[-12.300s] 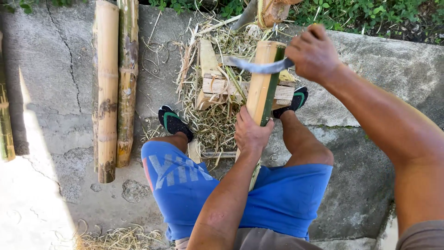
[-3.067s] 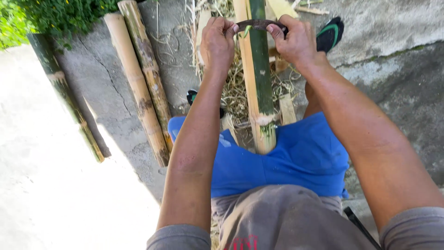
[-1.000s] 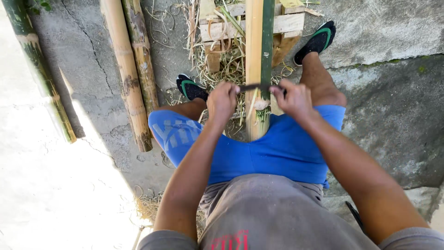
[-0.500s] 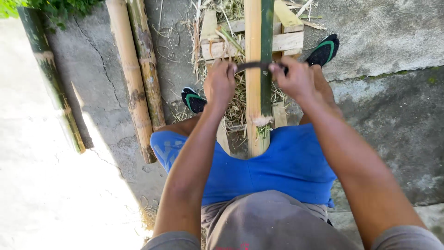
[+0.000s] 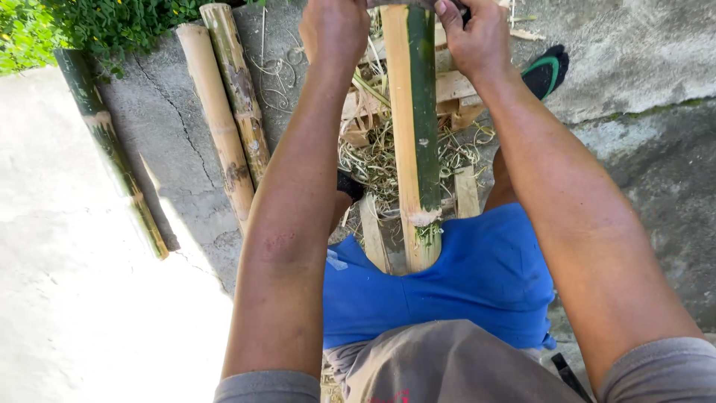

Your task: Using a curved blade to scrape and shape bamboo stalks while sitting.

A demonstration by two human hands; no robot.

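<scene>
An upright bamboo piece (image 5: pixel 414 134) stands between my thighs, its foot against my blue shorts (image 5: pixel 447 283). Its left side is pale and scraped; its right side still has green skin. My left hand (image 5: pixel 334 30) and my right hand (image 5: pixel 477 37) are both clenched at the bamboo's upper end, at the top edge of the view. They grip the two ends of a curved dark blade (image 5: pixel 456 7) that lies across the bamboo. Only a sliver of the blade shows by the right hand; the remainder is cut off.
Two pale bamboo poles (image 5: pixel 224 127) and one green pole (image 5: pixel 112 149) lie on the concrete at the left. Shavings (image 5: pixel 380 160) and wooden slats (image 5: pixel 466 190) are piled behind the bamboo piece. My shoe (image 5: pixel 544 71) rests at the top right. Green plants (image 5: pixel 89 22) border the top left.
Both hands have slid the blade up the bamboo, from close to my lap to its far end. The view has tilted with them.
</scene>
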